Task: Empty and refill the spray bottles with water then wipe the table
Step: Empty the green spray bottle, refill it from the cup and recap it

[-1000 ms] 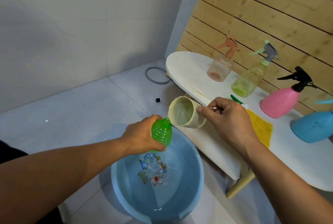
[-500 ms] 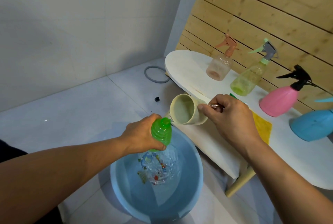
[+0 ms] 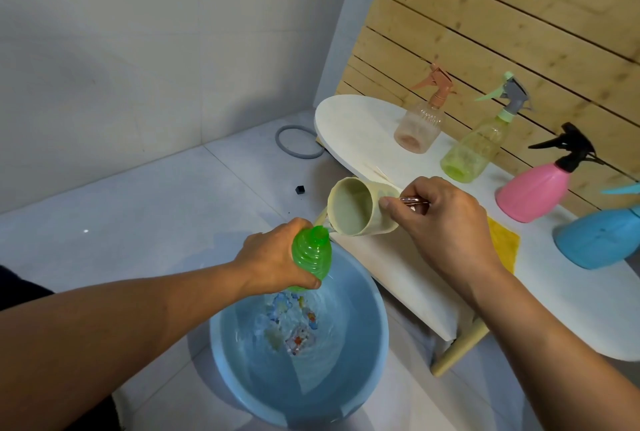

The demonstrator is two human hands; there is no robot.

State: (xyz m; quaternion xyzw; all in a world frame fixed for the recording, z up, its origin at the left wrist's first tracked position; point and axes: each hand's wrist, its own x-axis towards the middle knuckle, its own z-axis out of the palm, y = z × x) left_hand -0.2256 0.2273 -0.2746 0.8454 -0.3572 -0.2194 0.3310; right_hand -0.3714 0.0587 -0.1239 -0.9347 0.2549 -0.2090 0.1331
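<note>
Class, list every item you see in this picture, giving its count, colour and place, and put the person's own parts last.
green bottle: 1, green, over the basin, uncapped
cup: 1, cream, tipped at the bottle mouth
basin: 1, blue, floor, holds water
spray bottles: 4, peach, yellow-green, pink, blue, on the table
table: 1, white, right
cloth: 1, yellow, on the table
ring: 1, grey, floor
left hand: 1, grips the green bottle
right hand: 1, holds the cup

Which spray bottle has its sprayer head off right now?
The green bottle gripped by the left hand over the basin; the four on the table keep their trigger heads.
</note>
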